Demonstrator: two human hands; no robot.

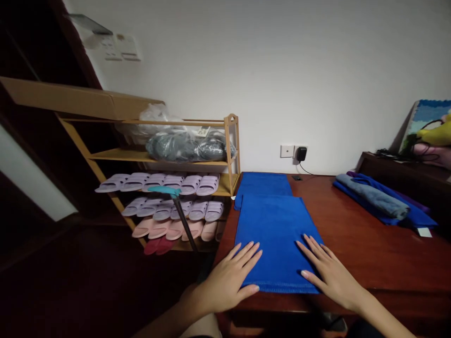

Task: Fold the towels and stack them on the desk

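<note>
Resting both hands on a bright-blue, rectangular, soft-looking fabric cloth (pixel 273 230), spread flat on a polished reddish-brown wooden worktop (pixel 352 234). Reference for positions: the light-wood shoe rack (pixel 121 154). Cloth lies to the right of the rack and closer to me, near edge just short of the worktop's front edge.

Left hand (pixel 230 277): palm down, fingers slightly apart, on the cloth's rack-facing side. Right hand (pixel 326 272): palm down, fingers and thumb fanned, on the side away from the rack. Neither pinches anything.

A second blue fabric cloth (pixel 264 183) sits just beside the rack's near post; the far edge of mine overlaps it. A rolled grey-blue towel (pixel 373 195) is well apart from the rack, far to its right.

Handling estimate: light, limp, not fragile; likely to slide on the glossy wood and wrinkle if pushed. Layer count: cannot tell. Best hold, I judge: the two near corners at the stitched hem, thumb beneath, fingers above; lifting mid-cloth would probably just bunch it.
</note>
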